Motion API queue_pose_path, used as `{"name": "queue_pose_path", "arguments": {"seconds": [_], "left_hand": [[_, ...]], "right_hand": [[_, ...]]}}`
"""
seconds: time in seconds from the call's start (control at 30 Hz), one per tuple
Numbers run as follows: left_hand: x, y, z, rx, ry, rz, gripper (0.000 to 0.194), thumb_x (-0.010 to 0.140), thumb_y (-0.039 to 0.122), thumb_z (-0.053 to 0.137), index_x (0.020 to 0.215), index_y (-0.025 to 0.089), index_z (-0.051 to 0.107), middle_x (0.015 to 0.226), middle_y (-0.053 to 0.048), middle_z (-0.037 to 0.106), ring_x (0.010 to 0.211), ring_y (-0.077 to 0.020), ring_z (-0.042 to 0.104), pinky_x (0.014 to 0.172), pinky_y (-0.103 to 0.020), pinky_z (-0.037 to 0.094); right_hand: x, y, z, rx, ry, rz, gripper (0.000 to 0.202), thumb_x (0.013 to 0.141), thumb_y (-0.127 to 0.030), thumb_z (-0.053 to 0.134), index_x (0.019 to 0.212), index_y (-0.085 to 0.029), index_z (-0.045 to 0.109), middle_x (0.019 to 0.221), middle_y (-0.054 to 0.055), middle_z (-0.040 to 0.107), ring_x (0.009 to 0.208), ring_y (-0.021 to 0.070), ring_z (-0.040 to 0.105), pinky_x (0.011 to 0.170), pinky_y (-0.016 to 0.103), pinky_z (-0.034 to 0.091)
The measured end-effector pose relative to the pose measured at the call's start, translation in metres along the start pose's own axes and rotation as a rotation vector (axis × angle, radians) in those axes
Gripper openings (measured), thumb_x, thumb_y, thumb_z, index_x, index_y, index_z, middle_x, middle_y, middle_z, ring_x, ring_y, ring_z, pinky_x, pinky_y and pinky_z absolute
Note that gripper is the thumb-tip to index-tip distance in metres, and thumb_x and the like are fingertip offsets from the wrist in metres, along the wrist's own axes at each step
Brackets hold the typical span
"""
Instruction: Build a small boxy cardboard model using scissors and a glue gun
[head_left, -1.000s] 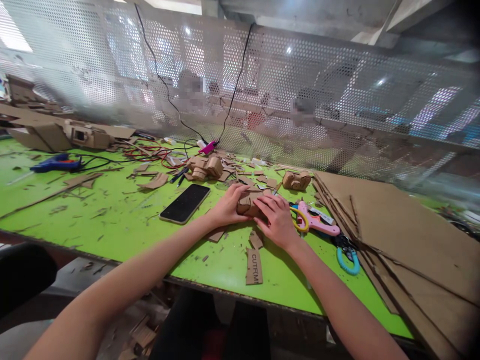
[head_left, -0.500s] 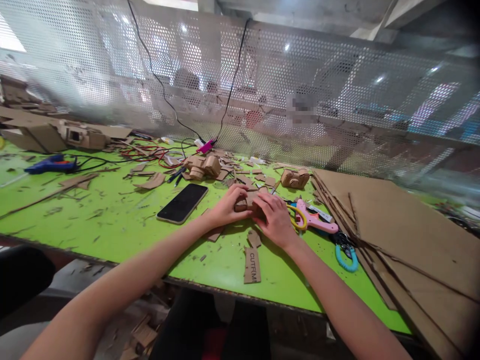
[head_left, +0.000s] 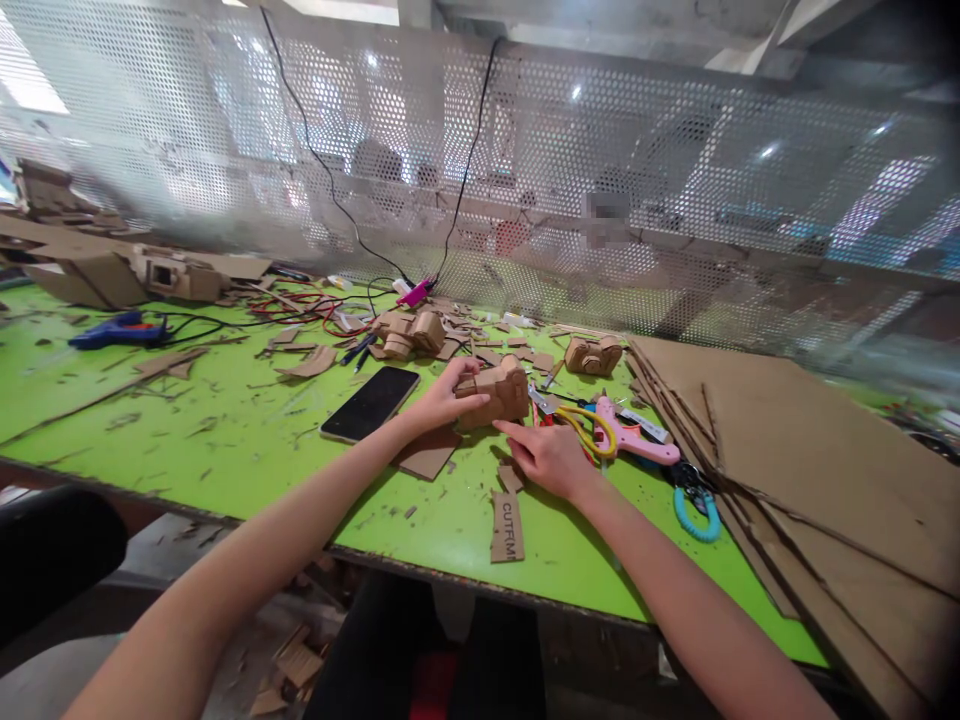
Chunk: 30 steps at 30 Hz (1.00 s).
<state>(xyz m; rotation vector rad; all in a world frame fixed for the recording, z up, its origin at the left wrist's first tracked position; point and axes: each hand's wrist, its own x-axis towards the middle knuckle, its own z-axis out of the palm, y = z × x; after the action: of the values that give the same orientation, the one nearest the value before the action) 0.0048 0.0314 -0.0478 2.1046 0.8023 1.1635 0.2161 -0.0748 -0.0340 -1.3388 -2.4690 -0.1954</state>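
My left hand (head_left: 445,400) grips a small brown cardboard model camera (head_left: 501,392) by its left side, thumb across the front. The model is held slightly above the green table. My right hand (head_left: 551,458) is off the model, index finger stretched toward its lower right corner and the other fingers bent; nothing shows in it. Whether the fingertip touches the model I cannot tell. Below lie a small cardboard scrap (head_left: 511,476) and a printed cardboard strip (head_left: 507,528). A flat cardboard piece (head_left: 429,453) lies under my left wrist.
A phone (head_left: 369,404) lies left of my hands. To the right are yellow-handled scissors (head_left: 604,432), a pink glue gun (head_left: 643,442), a turquoise coil (head_left: 696,518) and large cardboard sheets (head_left: 832,450). Two other cardboard cameras, one (head_left: 409,334) left and one (head_left: 592,355) right, stand behind.
Both hands were around the model. My right hand has come off it and moved down slightly, index finger now extended. The model is turned and more visible in my left hand.
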Motion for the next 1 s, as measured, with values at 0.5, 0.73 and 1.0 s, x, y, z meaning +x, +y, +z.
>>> {"name": "queue_pose_path", "arguments": {"seconds": [0.5, 0.73, 1.0], "left_hand": [[-0.005, 0.022, -0.007, 0.6, -0.035, 0.378, 0.03, 0.084, 0.043, 0.058, 0.102, 0.019, 0.057, 0.115, -0.013, 0.058, 0.106, -0.0266, 0.055, 0.091, -0.043, 0.047], [-0.005, 0.021, -0.007, 0.574, -0.032, 0.341, 0.03, 0.084, 0.043, 0.057, 0.103, 0.019, 0.057, 0.114, -0.011, 0.058, 0.107, -0.0265, 0.055, 0.092, -0.042, 0.046], [-0.005, 0.018, -0.001, 0.326, -0.014, 0.265, 0.027, 0.082, 0.039, 0.061, 0.099, 0.02, 0.051, 0.117, -0.011, 0.053, 0.117, -0.0252, 0.05, 0.099, -0.043, 0.043]], "right_hand": [[0.002, -0.008, -0.005, -0.13, -0.119, 0.035, 0.046, 0.096, -0.031, 0.042, 0.141, -0.027, 0.043, 0.1, 0.006, 0.074, 0.076, 0.0203, 0.069, 0.063, 0.028, 0.045], [0.003, -0.007, -0.004, -0.119, -0.114, 0.031, 0.047, 0.096, -0.032, 0.04, 0.143, -0.027, 0.041, 0.106, 0.006, 0.073, 0.08, 0.022, 0.069, 0.064, 0.03, 0.047], [0.003, -0.008, -0.004, -0.114, -0.128, 0.04, 0.048, 0.096, -0.033, 0.042, 0.143, -0.028, 0.04, 0.109, 0.005, 0.071, 0.082, 0.0209, 0.068, 0.067, 0.029, 0.048]]}}
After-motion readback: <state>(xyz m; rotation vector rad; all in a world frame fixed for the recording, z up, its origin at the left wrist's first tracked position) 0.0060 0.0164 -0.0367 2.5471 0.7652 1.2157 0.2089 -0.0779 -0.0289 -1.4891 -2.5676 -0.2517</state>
